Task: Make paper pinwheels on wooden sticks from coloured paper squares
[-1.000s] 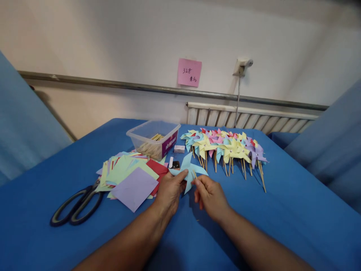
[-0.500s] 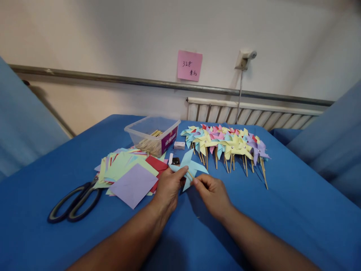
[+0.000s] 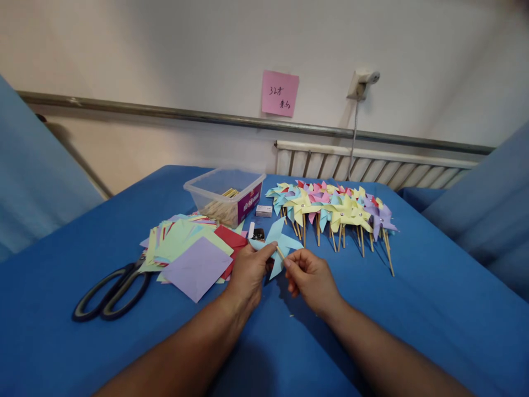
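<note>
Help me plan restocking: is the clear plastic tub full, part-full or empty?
Part-full: the sticks heaped inside the clear plastic tub lie mostly below its rim, with unfilled space beside and above them.

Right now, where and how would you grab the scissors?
Probably by the dark handle loops, from the near left: the scissors lie with both loops exposed on the blue cloth, while the blades point toward the paper pile and are mostly hidden there.
</note>
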The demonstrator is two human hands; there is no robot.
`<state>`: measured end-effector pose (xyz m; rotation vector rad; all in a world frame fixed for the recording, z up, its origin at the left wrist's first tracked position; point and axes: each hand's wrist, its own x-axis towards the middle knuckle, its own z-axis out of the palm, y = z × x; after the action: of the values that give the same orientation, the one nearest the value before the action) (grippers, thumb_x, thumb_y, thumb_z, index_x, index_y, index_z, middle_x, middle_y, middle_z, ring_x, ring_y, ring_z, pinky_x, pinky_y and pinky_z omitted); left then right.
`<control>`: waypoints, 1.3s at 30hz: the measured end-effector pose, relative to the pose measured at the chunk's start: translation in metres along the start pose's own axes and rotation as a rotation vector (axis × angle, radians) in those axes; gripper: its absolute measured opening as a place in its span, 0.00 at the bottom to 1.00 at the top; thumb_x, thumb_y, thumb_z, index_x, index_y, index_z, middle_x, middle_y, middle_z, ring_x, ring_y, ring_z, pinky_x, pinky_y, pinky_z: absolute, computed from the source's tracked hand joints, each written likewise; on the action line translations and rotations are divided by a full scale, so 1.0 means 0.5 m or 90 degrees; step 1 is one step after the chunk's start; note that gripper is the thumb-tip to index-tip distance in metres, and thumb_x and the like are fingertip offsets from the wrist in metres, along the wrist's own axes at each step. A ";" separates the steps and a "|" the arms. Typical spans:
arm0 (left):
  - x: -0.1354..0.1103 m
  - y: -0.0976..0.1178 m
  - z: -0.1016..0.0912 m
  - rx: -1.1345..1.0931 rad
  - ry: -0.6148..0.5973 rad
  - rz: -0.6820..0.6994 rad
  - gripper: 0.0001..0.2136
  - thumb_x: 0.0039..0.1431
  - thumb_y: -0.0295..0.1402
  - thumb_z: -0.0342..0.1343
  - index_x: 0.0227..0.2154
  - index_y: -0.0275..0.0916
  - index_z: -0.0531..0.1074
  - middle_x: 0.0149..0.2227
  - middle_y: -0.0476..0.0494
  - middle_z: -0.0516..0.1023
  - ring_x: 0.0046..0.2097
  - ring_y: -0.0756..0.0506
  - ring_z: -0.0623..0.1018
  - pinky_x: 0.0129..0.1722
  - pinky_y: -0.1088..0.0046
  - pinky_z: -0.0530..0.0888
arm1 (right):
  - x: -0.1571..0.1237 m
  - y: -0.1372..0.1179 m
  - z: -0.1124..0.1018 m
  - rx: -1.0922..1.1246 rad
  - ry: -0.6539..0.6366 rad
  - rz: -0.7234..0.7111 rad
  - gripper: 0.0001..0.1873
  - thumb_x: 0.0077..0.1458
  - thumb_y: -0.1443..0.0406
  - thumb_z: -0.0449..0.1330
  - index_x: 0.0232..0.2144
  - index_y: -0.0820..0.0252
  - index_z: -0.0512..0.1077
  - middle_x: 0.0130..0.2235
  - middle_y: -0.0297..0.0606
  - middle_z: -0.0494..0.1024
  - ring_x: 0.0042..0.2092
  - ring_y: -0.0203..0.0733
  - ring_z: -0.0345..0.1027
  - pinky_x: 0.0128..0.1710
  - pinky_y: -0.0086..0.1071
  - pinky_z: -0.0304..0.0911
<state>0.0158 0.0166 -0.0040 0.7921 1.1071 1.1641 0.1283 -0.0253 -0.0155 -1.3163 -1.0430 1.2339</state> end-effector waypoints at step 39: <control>-0.002 -0.007 -0.003 0.051 -0.051 -0.003 0.10 0.42 0.35 0.64 0.23 0.35 0.71 0.21 0.48 0.73 0.23 0.50 0.71 0.23 0.76 0.63 | 0.003 0.003 -0.001 0.091 0.000 0.021 0.18 0.46 0.52 0.62 0.25 0.61 0.65 0.19 0.28 0.71 0.16 0.29 0.63 0.13 0.20 0.56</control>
<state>0.0155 0.0148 -0.0077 0.8905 1.0942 1.0808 0.1290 -0.0241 -0.0173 -1.2273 -0.9190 1.3095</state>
